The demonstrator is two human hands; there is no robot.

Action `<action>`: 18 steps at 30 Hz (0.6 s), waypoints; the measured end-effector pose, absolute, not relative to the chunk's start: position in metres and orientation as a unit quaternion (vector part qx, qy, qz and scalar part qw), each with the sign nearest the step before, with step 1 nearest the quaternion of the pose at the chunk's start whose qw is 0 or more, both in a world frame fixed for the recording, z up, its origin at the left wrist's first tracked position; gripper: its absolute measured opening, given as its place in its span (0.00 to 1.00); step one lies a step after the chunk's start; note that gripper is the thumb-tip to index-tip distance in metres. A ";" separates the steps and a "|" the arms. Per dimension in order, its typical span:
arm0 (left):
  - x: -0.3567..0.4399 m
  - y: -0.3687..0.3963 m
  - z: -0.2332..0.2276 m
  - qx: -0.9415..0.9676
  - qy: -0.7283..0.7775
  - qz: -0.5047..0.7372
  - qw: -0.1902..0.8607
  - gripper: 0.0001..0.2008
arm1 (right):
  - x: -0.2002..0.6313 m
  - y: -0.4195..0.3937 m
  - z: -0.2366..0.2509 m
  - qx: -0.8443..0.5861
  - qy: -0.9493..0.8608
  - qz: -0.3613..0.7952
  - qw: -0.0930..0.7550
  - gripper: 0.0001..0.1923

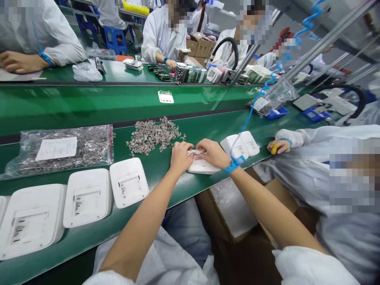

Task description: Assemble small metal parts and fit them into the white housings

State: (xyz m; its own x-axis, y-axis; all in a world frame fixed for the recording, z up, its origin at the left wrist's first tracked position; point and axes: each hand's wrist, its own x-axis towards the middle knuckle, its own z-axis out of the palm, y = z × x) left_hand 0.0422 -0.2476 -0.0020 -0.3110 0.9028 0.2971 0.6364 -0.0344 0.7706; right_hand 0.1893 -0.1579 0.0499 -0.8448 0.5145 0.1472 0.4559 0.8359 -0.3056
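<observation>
Both hands are in close on one white housing (203, 168): the left hand (179, 159) and right hand (214, 153) have fingers curled in and thumbs nearly meeting, gripping it at its far side. A sliver of white shows between the fingertips; can't tell if that's a separate part or just the housing's edge. Most of what's visible of the housing sits under the right hand, on the near edge of the green bench (166, 174).

Right wrist's got a blue strap (234, 164) with a cord running up from it. Just beyond the left hand there's a loose pile of small metal parts (154, 135), and a clear bag (63, 150) full of similar-looking bits further left. More white housings (89, 198) line the bench's near edge, left of the hands.
</observation>
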 end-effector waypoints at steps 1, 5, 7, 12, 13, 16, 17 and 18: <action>0.042 -0.248 -0.003 0.572 0.677 0.439 0.151 0.08 | 0.196 -0.162 0.049 -0.238 -0.957 0.114 0.124 0.05; 0.041 -0.246 -0.005 0.585 0.669 0.433 0.151 0.07 | 0.222 -0.176 0.044 -0.194 -0.964 0.058 0.170 0.11; 0.041 -0.246 -0.006 0.589 0.666 0.435 0.147 0.07 | 0.227 -0.180 0.041 -0.187 -0.963 0.060 0.183 0.13; 0.040 -0.245 -0.007 0.599 0.664 0.426 0.139 0.07 | 0.224 -0.181 0.037 -0.200 -0.959 0.064 0.191 0.14; 0.041 -0.246 -0.007 0.598 0.665 0.425 0.136 0.07 | 0.223 -0.181 0.037 -0.203 -0.958 0.065 0.192 0.15; 0.043 -0.246 -0.007 0.600 0.668 0.422 0.122 0.07 | 0.222 -0.183 0.038 -0.214 -0.956 0.065 0.190 0.14; 0.044 -0.247 -0.007 0.601 0.671 0.419 0.115 0.07 | 0.222 -0.183 0.038 -0.215 -0.956 0.065 0.188 0.14; 0.045 -0.248 -0.006 0.602 0.674 0.415 0.108 0.07 | 0.222 -0.184 0.037 -0.217 -0.956 0.063 0.186 0.14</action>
State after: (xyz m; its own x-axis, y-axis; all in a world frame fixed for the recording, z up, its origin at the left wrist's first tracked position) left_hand 0.0448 -0.2478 -0.0064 -0.2521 0.9005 0.3542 0.7219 -0.0688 0.6886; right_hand 0.2218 -0.1843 0.0373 -0.8368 0.4379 0.3287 0.3907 0.8981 -0.2019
